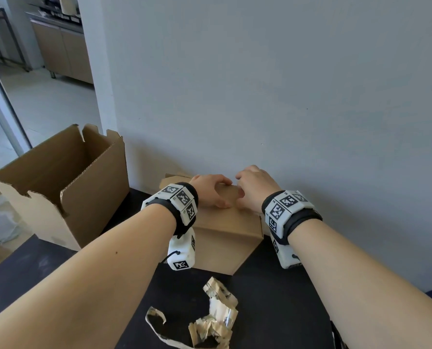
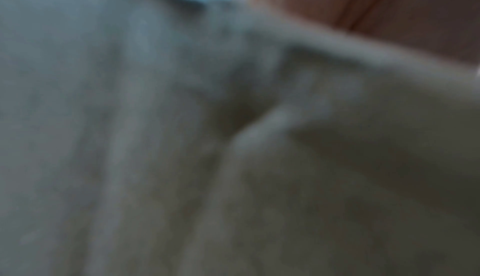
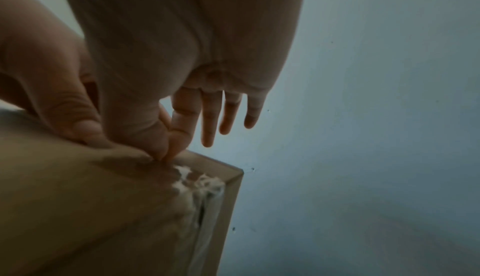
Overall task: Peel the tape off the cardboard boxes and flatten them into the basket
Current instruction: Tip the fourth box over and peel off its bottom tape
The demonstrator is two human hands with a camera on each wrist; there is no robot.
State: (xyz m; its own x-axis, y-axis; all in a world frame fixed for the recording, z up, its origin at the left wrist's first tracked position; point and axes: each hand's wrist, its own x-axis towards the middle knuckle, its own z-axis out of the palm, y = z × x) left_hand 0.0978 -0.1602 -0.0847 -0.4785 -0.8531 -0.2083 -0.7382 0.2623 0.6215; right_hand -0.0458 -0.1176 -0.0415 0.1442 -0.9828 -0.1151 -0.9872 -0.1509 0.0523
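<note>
Closed box under both hands; open box alongside.

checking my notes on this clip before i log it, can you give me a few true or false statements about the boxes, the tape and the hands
1. Both hands are on the closed box by the wall. True: the left hand and the right hand meet on its top.
2. The right hand's thumb and forefinger pinch at the box's top near a corner. True, as the right wrist view shows.
3. The large box at the left is taped shut. False: it stands open at the top.
4. No tape has come off yet. False: crumpled tape lies on the dark table near the person.
5. The left wrist view shows the grip clearly. False: it is blurred.
</note>
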